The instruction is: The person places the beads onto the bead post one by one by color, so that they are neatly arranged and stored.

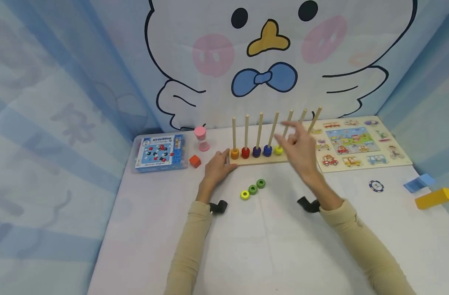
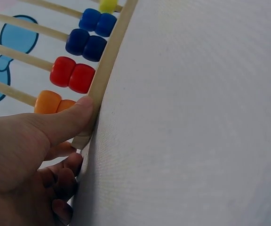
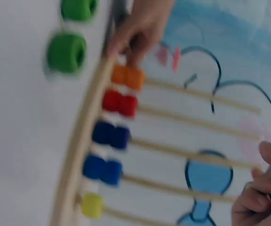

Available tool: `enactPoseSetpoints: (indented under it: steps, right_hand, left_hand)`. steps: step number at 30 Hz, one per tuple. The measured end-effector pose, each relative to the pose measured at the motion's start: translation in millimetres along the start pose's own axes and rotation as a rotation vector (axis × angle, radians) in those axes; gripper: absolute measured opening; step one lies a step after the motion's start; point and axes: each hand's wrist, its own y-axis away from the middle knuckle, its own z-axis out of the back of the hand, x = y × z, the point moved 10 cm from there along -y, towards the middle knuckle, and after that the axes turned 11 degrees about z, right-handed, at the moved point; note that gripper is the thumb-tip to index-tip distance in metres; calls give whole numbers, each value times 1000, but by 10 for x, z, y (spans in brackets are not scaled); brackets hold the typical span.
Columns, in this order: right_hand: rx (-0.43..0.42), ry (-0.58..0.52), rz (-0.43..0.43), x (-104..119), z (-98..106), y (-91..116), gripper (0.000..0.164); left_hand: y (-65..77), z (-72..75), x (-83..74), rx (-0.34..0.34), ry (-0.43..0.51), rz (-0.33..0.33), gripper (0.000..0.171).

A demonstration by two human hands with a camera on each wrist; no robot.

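Note:
A wooden peg rack (image 1: pixel 261 159) stands on the table with upright rods. Orange beads (image 3: pixel 127 77), red beads (image 1: pixel 245 153), dark blue beads (image 2: pixel 85 45) and blue beads (image 1: pixel 267 150) sit in pairs low on the first rods, and a single yellow bead (image 3: pixel 92 205) is on the one after. My left hand (image 1: pixel 216 167) grips the rack's left end, thumb on the base beside the orange beads. Beside the upper rods, my right hand (image 1: pixel 300 149) is raised with thumb and index finger apart; no bead shows between them. Two green beads (image 1: pixel 252 189) and a yellow-green bead (image 1: pixel 244 195) lie in front of the rack.
Left of the rack are a boxed set (image 1: pixel 159 152), an orange-red block (image 1: pixel 195 161) and a pink hourglass (image 1: pixel 201 138). A picture puzzle board (image 1: pixel 361 143) lies to the right. Beyond it are a patterned chip (image 1: pixel 376 186), a blue piece (image 1: pixel 419 183) and a yellow block (image 1: pixel 434 198).

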Motion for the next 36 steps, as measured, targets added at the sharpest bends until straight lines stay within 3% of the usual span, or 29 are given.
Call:
enactPoseSetpoints:
  steps: [2,5,7,9,13,17,20,22,26,28,31,36]
  right_hand:
    - [231,-87,-85,-55,-477,288,38]
    - [590,-43,-167,-146,-1077,761,38]
    - [701,24,-164,-203,-1279,968,37]
    - [724,73,-134,-220,-1366,1060,34]
    - [700,118,-102,-215,-1390,1092,32]
    - [624,128,-155,-196,-1189,939,36]
    - [492,121,-164,-136,-838,628,42]
    - [361,125,-142,-91,-514,340,45]
    - [77,230,-42,0,159,-216,46]
    - [-13,293,-2,36,394,-397,45]
    - [-45,326,10,46,556,-523,45]
    - [-30,346,-31,-13,567,-539,47]
  left_hand:
    - [-3,2,20,-6,-11,8,75]
    - [-16,-9,21,-11,-14,1,75]
    - [-23,-17,4,-9,-6,-11,75]
    - [-27,-23,-5,-6,-3,-13,75]
    - [-24,-23,9,-9,-13,0,74]
    - [-22,-21,1,-5,-11,-8,75]
    - [-24,-14,0,-2,-5,-8,75]
    - [-25,-3,5,-6,-3,-6,75]
    - [-10,29,-3,-28,-5,-17,74]
    - [3,34,-4,-33,-10,-21,74]
    - [22,27,-6,-22,-6,-19,74]
    - [20,42,-23,-15,8,-22,74]
